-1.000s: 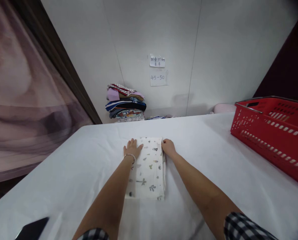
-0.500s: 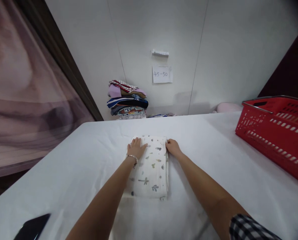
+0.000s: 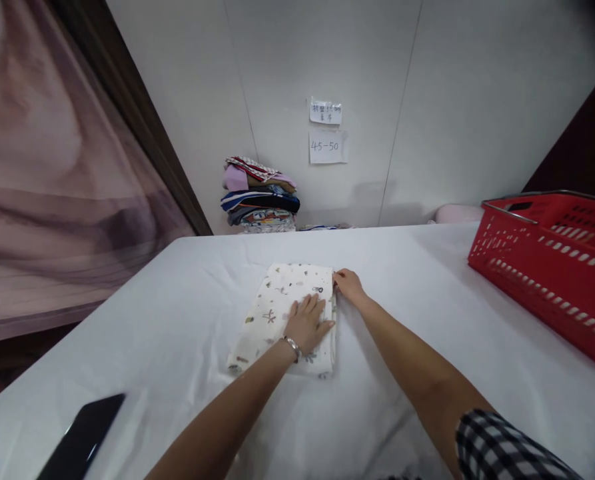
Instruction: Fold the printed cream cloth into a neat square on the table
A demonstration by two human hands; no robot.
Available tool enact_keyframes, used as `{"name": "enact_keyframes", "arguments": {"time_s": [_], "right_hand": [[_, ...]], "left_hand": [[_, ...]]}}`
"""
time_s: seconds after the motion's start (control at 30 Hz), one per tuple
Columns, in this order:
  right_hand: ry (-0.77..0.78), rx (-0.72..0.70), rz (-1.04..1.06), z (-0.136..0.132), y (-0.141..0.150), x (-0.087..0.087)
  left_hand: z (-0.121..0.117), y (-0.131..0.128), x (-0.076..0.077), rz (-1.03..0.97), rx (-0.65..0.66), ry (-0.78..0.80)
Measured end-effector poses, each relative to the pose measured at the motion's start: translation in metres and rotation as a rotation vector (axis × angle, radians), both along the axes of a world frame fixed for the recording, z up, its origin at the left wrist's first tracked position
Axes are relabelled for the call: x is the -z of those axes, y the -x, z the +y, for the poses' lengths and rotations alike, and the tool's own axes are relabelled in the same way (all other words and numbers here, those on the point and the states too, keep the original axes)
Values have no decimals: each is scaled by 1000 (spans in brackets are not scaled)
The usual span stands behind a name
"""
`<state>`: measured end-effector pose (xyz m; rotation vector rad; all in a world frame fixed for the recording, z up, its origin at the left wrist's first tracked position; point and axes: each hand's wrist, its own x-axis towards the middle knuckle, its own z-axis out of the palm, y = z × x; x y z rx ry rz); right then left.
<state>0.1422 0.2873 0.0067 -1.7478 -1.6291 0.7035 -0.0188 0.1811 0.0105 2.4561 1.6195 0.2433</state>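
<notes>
A folded white cloth (image 3: 277, 307) with small printed figures lies flat on the white table (image 3: 177, 313). My left hand (image 3: 308, 323), a bracelet on its wrist, rests flat on the cloth's near right part with fingers spread. My right hand (image 3: 348, 285) is at the cloth's far right corner, its fingers curled and pinching the cloth's edge.
A red plastic basket (image 3: 552, 260) stands at the right of the table. A stack of folded clothes (image 3: 260, 197) lies against the back wall, under two paper notes (image 3: 327, 133). A dark phone (image 3: 80, 437) lies near the front left edge. A curtain hangs on the left.
My left hand has slid from the cloth's far left corner back and right onto its near right part. The right hand has stayed at the far right corner.
</notes>
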Motion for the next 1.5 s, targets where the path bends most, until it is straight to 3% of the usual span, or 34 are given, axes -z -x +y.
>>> {"name": "enact_keyframes", "arguments": {"time_s": [0.1,0.2,0.27,0.37,0.53,0.67,0.77,0.87,0.97,1.03,1.23,1.3,1.5], "right_hand": [[-182,-36,-49,-24,2,-7],[-333,-287,-202,-51,6,-5],[-229,-454,-306,-64,8,-3],[-74,-511,-391,-77,10,-3],[-230,-584,-431,-98,13,-7],[-128,-669,-393,-117,13,-10],[-198,-668,-403,-135,15,-17],[-337,-723,-429,-156,22,-17],[-348,-784,-482,-172,28,-6],[-332,-796,-522,-176,28,1],[-403,-805,-578,-184,27,4],[-448,-821,-573,-190,26,5],[-524,-857,-574,-192,22,15]], "left_hand": [[-28,-8,-1,-35,47,-47],[-54,-16,1,-56,38,-82],[-68,-20,5,-51,27,-102],[-86,-24,14,-42,32,-156],[-120,-24,22,-66,60,-218],[-142,-17,12,-119,153,-219],[-149,-2,0,-153,185,-231],[-145,22,-4,-147,68,-282],[-136,54,-1,-99,-175,-316],[-131,77,3,-68,-348,-296],[-127,123,13,-138,-676,-197],[-125,127,15,-174,-734,-173],[-112,121,13,-221,-726,-151]]}}
